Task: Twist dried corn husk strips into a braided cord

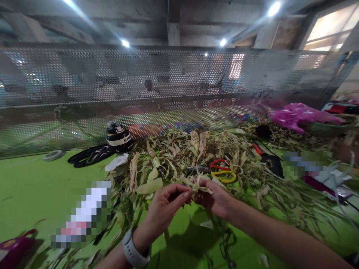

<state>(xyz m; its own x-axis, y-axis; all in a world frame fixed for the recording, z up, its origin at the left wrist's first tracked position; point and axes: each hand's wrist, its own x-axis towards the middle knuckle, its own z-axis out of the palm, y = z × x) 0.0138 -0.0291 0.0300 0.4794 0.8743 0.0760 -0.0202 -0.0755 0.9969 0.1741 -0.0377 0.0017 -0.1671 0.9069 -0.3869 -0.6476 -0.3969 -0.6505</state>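
Both of my hands meet over the front of a pile of dried, pale green plant pieces (pixel 174 153). My left hand (pixel 169 203), with a light watch on its wrist, pinches a small pale leafy piece (pixel 196 185) between thumb and fingers. My right hand (pixel 214 196) holds the same piece from the other side, its fingertips partly hidden behind it. Just beyond my hands lie scissors with one red and one yellow handle loop (pixel 224 176). A broad pale leaf (pixel 151 186) rests left of them.
On the green table (pixel 25 186) stand a black-and-white round container (pixel 119 137), a black strap-like item (pixel 91 155) and a tape roll (pixel 54 155). A pink plastic bag (pixel 300 116) lies at the right. Perforated metal screen (pixel 134 78) runs behind.
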